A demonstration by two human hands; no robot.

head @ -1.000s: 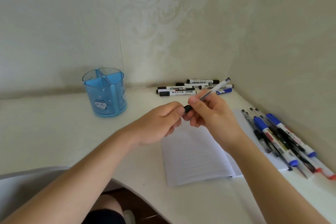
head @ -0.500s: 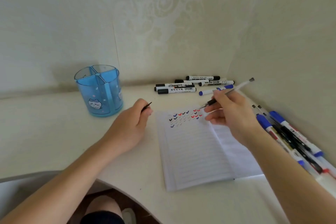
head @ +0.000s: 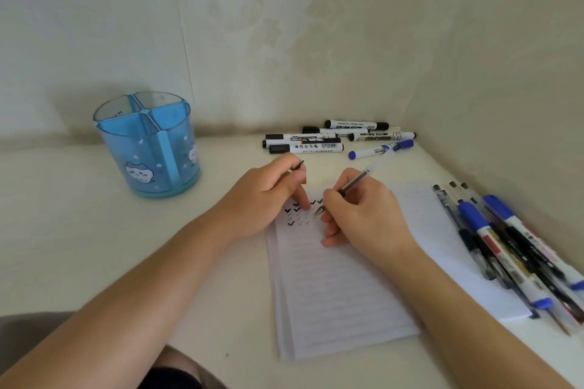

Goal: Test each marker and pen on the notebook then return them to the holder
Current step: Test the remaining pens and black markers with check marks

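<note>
A white desk (head: 79, 230) is set into a corner of pale walls. An open lined notebook (head: 341, 294) is laid flat on it, right under the grip. A blue see-through pen holder (head: 148, 148), split into parts and marked with a little cat face, is stood well to the left of the grip and a bit farther back. A row of pens and blue-capped markers (head: 505, 246) is laid to the right of the grip, partly on the notebook's right page. A bunch of black-capped markers (head: 316, 142) is laid past the grip by the back wall, with one blue marker (head: 380, 150) nearest to the grip. The right hand (head: 363, 215) is rested on the page. A clear gel pen (head: 357, 181) is held tight between its thumb and fingers, with the tip pointed down at the paper and the back end tilted up and away. The left hand (head: 268, 196) is placed just left of the grip; a small black pen cap (head: 298, 166) is pinched in its curled fingers, and one finger is pressed on the page. Rows of small tick marks (head: 298, 215) are seen on the paper by the pen tip
</note>
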